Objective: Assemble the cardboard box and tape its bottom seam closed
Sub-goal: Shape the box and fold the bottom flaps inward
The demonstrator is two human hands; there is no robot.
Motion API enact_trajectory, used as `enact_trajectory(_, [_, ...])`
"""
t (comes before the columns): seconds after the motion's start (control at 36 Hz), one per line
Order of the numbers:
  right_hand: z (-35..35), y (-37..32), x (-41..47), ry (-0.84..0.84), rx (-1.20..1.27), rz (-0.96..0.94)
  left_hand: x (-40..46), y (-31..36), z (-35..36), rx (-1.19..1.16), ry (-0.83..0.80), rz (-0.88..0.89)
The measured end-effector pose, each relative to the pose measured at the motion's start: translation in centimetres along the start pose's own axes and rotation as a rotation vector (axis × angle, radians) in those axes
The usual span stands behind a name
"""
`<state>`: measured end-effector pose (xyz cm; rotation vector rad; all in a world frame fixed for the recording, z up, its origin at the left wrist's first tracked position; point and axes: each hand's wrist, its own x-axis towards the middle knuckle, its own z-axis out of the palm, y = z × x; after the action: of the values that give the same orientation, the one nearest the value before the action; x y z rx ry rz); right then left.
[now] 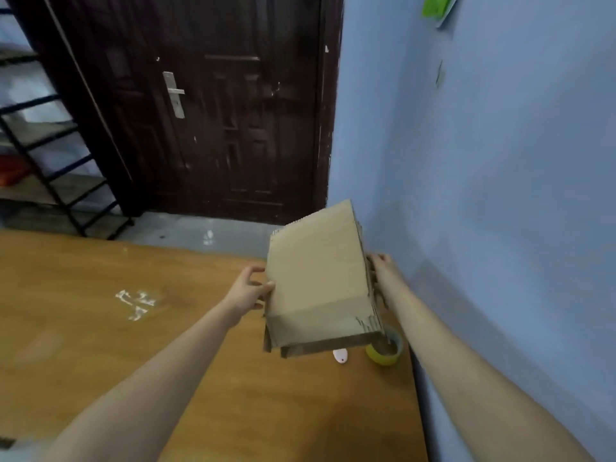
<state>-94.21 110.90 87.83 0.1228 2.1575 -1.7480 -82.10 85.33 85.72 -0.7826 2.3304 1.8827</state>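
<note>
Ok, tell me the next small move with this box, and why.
Probably set the cardboard box down on the table, flaps up. The left hand and right hand hold it by its sides in the air, and the tape roll lies untouched beneath it.

A flattened cardboard box sits right of the frame's centre, held above a wooden table — the left hand grips its left edge with thumb on the front face, and the right hand holds its right edge, fingers mostly hidden behind it. Just below the box, at the table's right edge, stands a yellow tape roll, a small white object beside it. A dark door fills the upper centre — a blue wall the right.
</note>
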Motion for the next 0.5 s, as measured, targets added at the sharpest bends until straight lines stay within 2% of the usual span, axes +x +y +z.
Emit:
enact_trajectory(0.25, [2.2,6.9,-1.6,-0.087,0.088,0.056,-1.7,-7.7,2.2,-0.272,0.142,-0.141])
enact_trajectory(0.5, [4.7,9.7,-3.8,-0.219,0.073,0.083,-2.5,-10.9,2.3,-0.316,0.204,-0.289])
